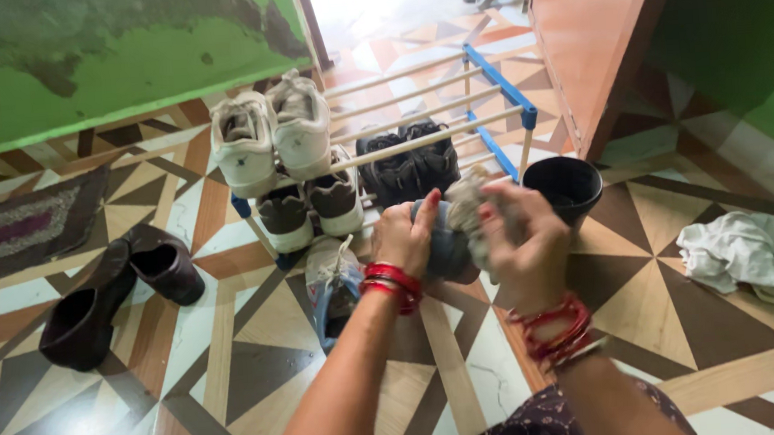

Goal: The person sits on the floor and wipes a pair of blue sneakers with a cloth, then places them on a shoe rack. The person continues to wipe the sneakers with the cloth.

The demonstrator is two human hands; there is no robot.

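Observation:
My left hand grips a blue-grey shoe held up in front of me. Against that shoe my right hand presses a crumpled pale cloth. Both wrists wear red bangles. Its matching shoe lies on the floor just below my left hand, laces loose.
A blue-and-white shoe rack holds white sneakers, grey-white sneakers and black shoes. A black bucket stands right of it. Dark shoes lie left, a white rag right, a mat far left, an orange door behind.

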